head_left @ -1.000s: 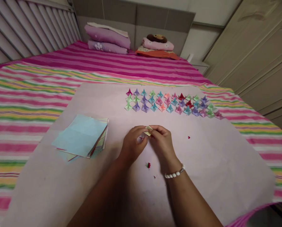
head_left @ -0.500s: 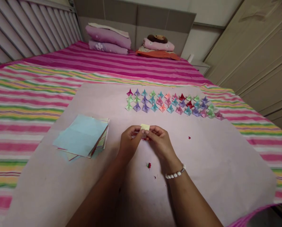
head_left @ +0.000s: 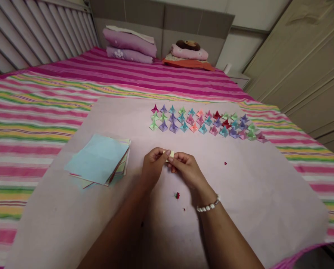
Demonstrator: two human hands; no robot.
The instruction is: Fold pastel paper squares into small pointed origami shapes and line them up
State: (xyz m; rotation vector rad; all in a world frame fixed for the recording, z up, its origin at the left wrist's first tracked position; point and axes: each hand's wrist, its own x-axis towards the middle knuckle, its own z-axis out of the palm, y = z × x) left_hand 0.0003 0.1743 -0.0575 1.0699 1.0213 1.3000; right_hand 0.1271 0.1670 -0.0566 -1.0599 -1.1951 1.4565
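Note:
Between my two hands is a small pale-yellow piece of folded paper (head_left: 171,153), mostly hidden by the fingers. My left hand (head_left: 153,164) pinches its left side, thumb on top. My right hand (head_left: 185,166) grips the right side with thumb and fingers, and a white-bead bracelet (head_left: 209,207) circles that wrist. Beyond the hands, folded paper origami pieces (head_left: 194,127) in several colours stand in three rows. To the left lies a stack of square paper sheets (head_left: 98,158), light blue on top.
A pale sheet (head_left: 253,201) covers the striped bed (head_left: 7,145). Small red and dark scraps (head_left: 177,195) lie near my right forearm, with another red scrap (head_left: 225,163) farther right. Folded purple bedding (head_left: 130,45) and a pink pillow pile (head_left: 189,53) sit by the headboard.
The yellow paper has turned and shifted slightly left, and less of it shows. My left thumb has come up over it. The origami rows and paper stack stay put.

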